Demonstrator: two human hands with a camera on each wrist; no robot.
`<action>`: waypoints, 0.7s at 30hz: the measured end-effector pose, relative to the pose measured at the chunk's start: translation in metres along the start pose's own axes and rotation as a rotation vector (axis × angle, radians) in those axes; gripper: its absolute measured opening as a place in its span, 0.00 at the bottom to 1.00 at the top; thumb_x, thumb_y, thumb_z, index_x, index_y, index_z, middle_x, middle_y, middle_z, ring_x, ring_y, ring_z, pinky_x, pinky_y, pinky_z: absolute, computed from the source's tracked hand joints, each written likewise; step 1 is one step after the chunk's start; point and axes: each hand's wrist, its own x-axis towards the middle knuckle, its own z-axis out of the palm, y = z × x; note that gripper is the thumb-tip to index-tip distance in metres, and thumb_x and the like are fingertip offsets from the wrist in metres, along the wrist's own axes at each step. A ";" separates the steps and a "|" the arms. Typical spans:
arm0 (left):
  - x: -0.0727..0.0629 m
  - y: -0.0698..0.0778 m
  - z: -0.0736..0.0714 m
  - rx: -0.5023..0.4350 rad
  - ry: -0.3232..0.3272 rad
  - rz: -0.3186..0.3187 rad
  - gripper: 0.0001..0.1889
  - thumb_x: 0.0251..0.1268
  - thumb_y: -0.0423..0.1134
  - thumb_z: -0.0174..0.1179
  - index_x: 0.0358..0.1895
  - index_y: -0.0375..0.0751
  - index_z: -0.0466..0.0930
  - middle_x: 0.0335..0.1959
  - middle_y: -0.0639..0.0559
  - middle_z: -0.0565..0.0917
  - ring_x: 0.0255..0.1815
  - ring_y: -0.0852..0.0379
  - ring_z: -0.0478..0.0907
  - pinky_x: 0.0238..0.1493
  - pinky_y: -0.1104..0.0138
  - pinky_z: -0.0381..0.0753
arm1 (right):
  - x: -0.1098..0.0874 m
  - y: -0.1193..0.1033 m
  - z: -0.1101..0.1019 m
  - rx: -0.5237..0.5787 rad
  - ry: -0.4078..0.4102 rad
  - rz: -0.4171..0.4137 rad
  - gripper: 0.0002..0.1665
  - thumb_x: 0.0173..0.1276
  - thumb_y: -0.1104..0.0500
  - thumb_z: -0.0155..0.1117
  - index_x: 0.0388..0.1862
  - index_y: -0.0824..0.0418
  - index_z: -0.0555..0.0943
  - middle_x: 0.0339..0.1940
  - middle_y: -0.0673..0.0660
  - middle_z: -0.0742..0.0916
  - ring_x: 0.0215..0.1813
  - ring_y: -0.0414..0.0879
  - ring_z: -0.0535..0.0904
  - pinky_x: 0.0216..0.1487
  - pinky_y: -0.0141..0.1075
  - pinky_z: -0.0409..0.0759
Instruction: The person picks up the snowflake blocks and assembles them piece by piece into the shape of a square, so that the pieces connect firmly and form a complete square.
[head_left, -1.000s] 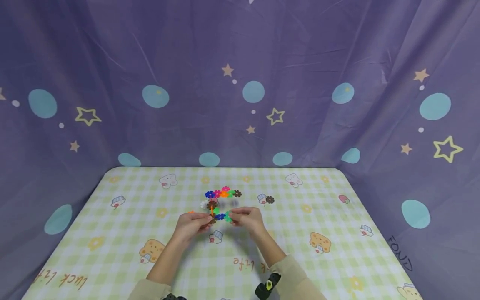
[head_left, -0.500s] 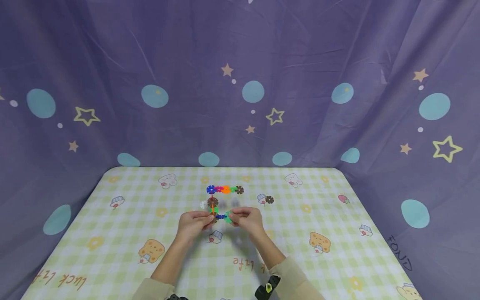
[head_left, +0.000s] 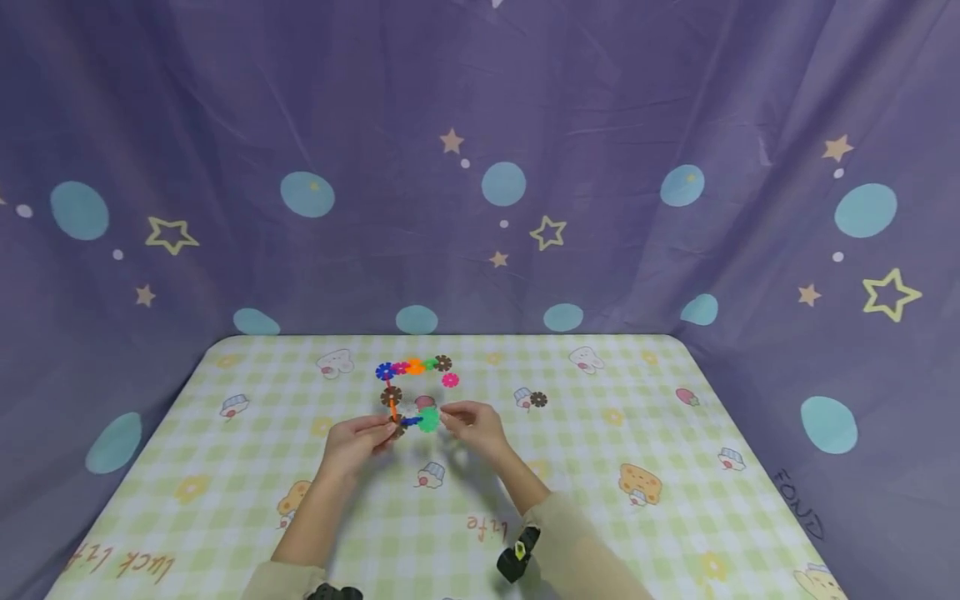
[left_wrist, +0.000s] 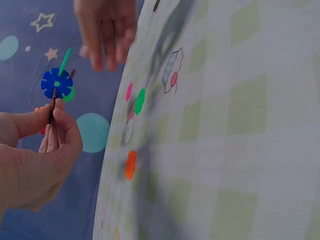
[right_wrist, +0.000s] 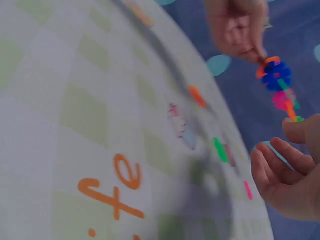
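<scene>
My left hand [head_left: 354,443] pinches a brown snowflake disc [head_left: 398,426] between thumb and fingers. That disc is part of a C-shaped chain of interlocking plastic snowflake discs, held above the table. On the chain's near arm, a blue disc [left_wrist: 56,84] joins the brown one to a green disc [head_left: 428,419]. The far arm runs through blue, pink, orange [head_left: 415,367] and green to a brown disc [head_left: 443,363]. Right beside the near green disc is my right hand [head_left: 477,428], its thumb and fingers parted with nothing visible between them in the right wrist view [right_wrist: 295,170].
Loose discs lie on the checked tablecloth [head_left: 600,533]: a pink one [head_left: 450,380], a brown one [head_left: 538,400], a green one [left_wrist: 140,101] and an orange one [left_wrist: 130,165]. A purple patterned curtain [head_left: 615,258] stands behind the table.
My left hand has moved left, taking the chain along. My right hand has let go of the green disc and shifted slightly left. A loose pink disc has come into sight.
</scene>
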 end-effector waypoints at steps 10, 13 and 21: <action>0.001 0.004 -0.014 -0.055 0.028 -0.013 0.22 0.62 0.26 0.59 0.59 0.18 0.70 0.28 0.59 0.85 0.28 0.69 0.82 0.38 0.74 0.86 | 0.022 0.011 0.030 -0.465 -0.063 -0.156 0.24 0.63 0.57 0.68 0.56 0.65 0.79 0.48 0.61 0.84 0.45 0.48 0.80 0.47 0.34 0.82; 0.000 0.004 -0.017 -0.049 0.036 -0.020 0.22 0.63 0.27 0.59 0.59 0.19 0.70 0.29 0.59 0.85 0.28 0.70 0.82 0.41 0.73 0.87 | 0.024 0.011 0.031 -0.548 -0.069 -0.176 0.24 0.62 0.56 0.69 0.56 0.64 0.80 0.45 0.59 0.83 0.43 0.45 0.77 0.45 0.33 0.80; 0.000 0.002 -0.023 -0.059 0.050 -0.038 0.24 0.62 0.29 0.61 0.60 0.20 0.70 0.29 0.59 0.84 0.29 0.70 0.82 0.43 0.71 0.87 | 0.029 0.013 0.037 -0.714 -0.063 -0.188 0.27 0.61 0.51 0.70 0.58 0.59 0.80 0.45 0.55 0.81 0.44 0.43 0.74 0.45 0.30 0.78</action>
